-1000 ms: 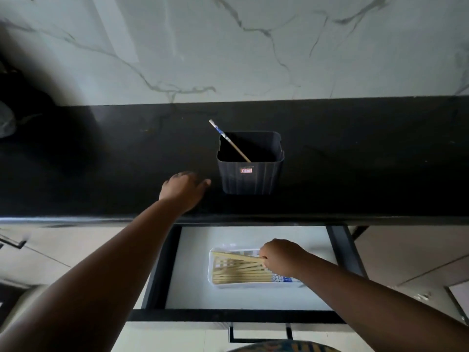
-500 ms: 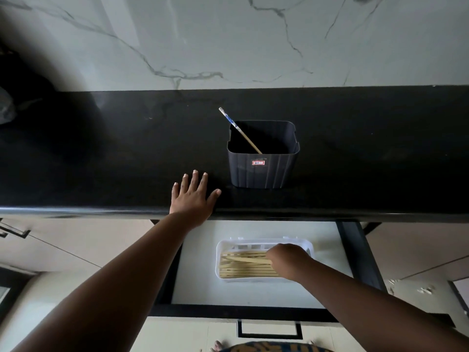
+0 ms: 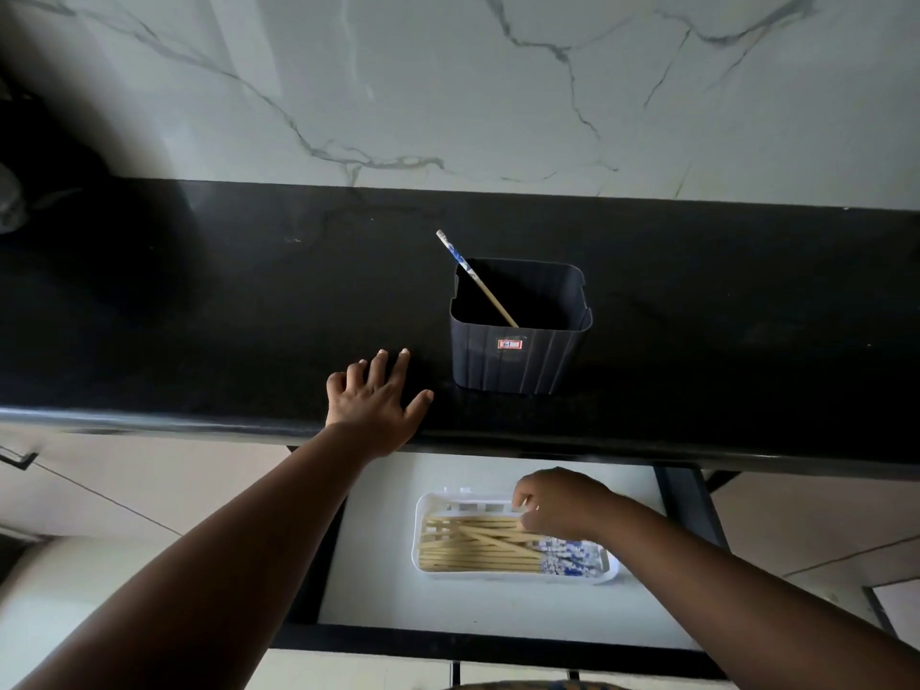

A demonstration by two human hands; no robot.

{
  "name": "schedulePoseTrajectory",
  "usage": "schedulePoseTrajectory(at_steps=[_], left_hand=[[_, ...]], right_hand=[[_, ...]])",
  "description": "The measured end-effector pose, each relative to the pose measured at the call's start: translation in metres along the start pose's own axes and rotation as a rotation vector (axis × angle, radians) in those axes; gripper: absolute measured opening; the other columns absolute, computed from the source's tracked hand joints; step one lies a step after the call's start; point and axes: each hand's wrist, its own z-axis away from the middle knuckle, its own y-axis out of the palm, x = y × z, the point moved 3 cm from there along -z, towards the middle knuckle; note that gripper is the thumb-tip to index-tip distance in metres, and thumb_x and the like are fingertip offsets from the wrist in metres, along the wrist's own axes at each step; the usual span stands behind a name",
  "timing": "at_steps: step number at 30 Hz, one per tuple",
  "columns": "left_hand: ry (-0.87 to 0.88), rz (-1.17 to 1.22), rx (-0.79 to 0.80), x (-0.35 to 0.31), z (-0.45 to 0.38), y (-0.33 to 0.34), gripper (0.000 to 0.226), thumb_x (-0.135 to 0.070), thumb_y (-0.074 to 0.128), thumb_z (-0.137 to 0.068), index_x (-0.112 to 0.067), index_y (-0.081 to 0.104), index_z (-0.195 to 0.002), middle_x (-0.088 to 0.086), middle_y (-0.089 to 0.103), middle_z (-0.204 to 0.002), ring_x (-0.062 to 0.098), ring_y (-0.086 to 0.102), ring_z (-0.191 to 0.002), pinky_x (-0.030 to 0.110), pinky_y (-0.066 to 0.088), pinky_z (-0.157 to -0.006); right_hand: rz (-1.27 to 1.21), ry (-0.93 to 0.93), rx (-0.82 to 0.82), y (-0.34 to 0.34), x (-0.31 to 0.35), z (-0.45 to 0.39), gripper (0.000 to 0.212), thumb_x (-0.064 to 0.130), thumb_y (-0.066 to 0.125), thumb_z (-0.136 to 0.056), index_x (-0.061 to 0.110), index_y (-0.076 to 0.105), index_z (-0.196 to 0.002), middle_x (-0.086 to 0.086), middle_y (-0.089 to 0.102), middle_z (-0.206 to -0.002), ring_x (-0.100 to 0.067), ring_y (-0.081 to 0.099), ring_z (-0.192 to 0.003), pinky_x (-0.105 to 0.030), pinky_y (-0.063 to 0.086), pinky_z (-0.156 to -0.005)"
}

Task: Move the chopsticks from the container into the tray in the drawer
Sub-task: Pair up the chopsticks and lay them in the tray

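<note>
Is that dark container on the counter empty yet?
Not empty: one chopstick leans inside the container, its patterned end poking above the rim.

Counter [image 3: 199,301]: black stone, polished, faint sheen at front edge. Wall [image 3: 448,82]: pale marble look, grey veins, smooth. Container [image 3: 517,361]: dark matt plastic, ribbed sides, small sticker. Tray [image 3: 610,572]: white glossy plastic, slotted. Chopsticks [image 3: 473,545]: light wood, blue-and-white patterned ends. Drawer [image 3: 378,540]: smooth white floor, black frame.
</note>
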Motion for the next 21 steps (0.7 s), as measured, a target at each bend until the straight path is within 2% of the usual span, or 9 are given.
schedulePoseTrajectory(at_steps=[2,5,6,9,12,15,17,19,21], left_hand=[[-0.013,0.015,0.004,-0.001,-0.001,0.001,0.076,-0.070,0.016,-0.089,-0.033,0.005,-0.153,0.002,0.014,-0.161,0.030,0.017,-0.143,0.047,0.016,-0.109],[-0.017,0.032,0.001,-0.002,-0.004,0.002,0.076,-0.070,0.019,-0.088,-0.032,0.005,-0.153,0.001,0.015,-0.160,0.028,0.016,-0.142,0.045,0.015,-0.110],[-0.012,0.032,-0.008,-0.002,-0.004,0.002,0.076,-0.069,0.020,-0.088,-0.032,0.005,-0.154,0.002,0.015,-0.160,0.028,0.015,-0.142,0.045,0.014,-0.112],[0.017,0.046,-0.015,-0.001,-0.007,0.005,0.078,-0.067,0.021,-0.090,-0.027,0.003,-0.155,0.005,0.005,-0.164,0.024,-0.001,-0.149,0.044,0.001,-0.118],[0.050,0.064,-0.003,0.001,-0.008,0.009,0.080,-0.067,0.018,-0.091,-0.023,-0.002,-0.154,0.007,-0.007,-0.163,0.022,-0.014,-0.148,0.043,-0.009,-0.118],[0.060,0.072,-0.019,0.004,-0.008,0.010,0.083,-0.070,0.015,-0.089,-0.022,-0.002,-0.154,0.006,-0.007,-0.163,0.021,-0.015,-0.148,0.041,-0.008,-0.119],[0.060,0.083,-0.028,0.004,-0.008,0.010,0.088,-0.074,0.008,-0.086,-0.021,-0.003,-0.154,0.004,-0.008,-0.163,0.020,-0.015,-0.148,0.040,-0.009,-0.118],[0.060,0.088,-0.032,0.005,-0.008,0.009,0.092,-0.077,0.004,-0.082,-0.020,-0.003,-0.154,0.004,-0.009,-0.162,0.020,-0.016,-0.148,0.039,-0.009,-0.118],[0.062,0.089,-0.030,0.005,-0.008,0.008,0.094,-0.078,0.001,-0.081,-0.019,-0.005,-0.154,0.004,-0.010,-0.162,0.020,-0.016,-0.147,0.038,-0.010,-0.118]], right_hand=[[-0.060,-0.035,0.029,-0.028,0.017,0.011,0.035,0.037,0.069,-0.081,0.028,0.064,-0.114,0.008,0.064,-0.112,-0.009,0.060,-0.089,-0.022,0.049,-0.073],[-0.117,-0.127,0.008,-0.078,0.047,0.033,0.027,0.038,0.074,-0.079,0.027,0.070,-0.103,0.012,0.067,-0.087,-0.002,0.056,-0.064,-0.013,0.041,-0.049],[-0.165,-0.165,-0.005,-0.095,0.057,0.042,0.022,0.037,0.075,-0.078,0.027,0.071,-0.098,0.010,0.070,-0.083,-0.003,0.059,-0.063,-0.013,0.045,-0.051],[-0.366,-0.280,-0.071,-0.142,0.084,0.063,0.008,0.028,0.073,-0.080,0.024,0.073,-0.086,0.005,0.076,-0.081,-0.007,0.066,-0.067,-0.030,0.056,-0.070],[-0.476,-0.293,-0.396,-0.186,0.096,0.064,0.006,0.024,0.070,-0.082,0.022,0.073,-0.076,0.009,0.072,-0.066,-0.009,0.068,-0.058,-0.030,0.056,-0.065],[-0.341,-0.186,-0.700,-0.216,0.095,0.050,0.012,0.025,0.065,-0.081,0.025,0.071,-0.071,0.012,0.068,-0.060,-0.007,0.066,-0.058,-0.029,0.054,-0.065],[-0.246,-0.097,-0.719,-0.221,0.094,0.033,0.014,0.023,0.063,-0.083,0.020,0.072,-0.073,0.009,0.069,-0.062,-0.012,0.065,-0.059,-0.030,0.051,-0.063],[-0.168,-0.017,-0.688,-0.219,0.092,0.014,0.017,0.025,0.066,-0.083,0.011,0.071,-0.076,-0.004,0.071,-0.069,-0.020,0.066,-0.063,-0.032,0.051,-0.065],[-0.128,0.039,-0.656,-0.214,0.090,-0.002,0.024,0.027,0.069,-0.082,0.008,0.066,-0.068,-0.007,0.066,-0.064,-0.024,0.066,-0.067,-0.030,0.050,-0.063]])
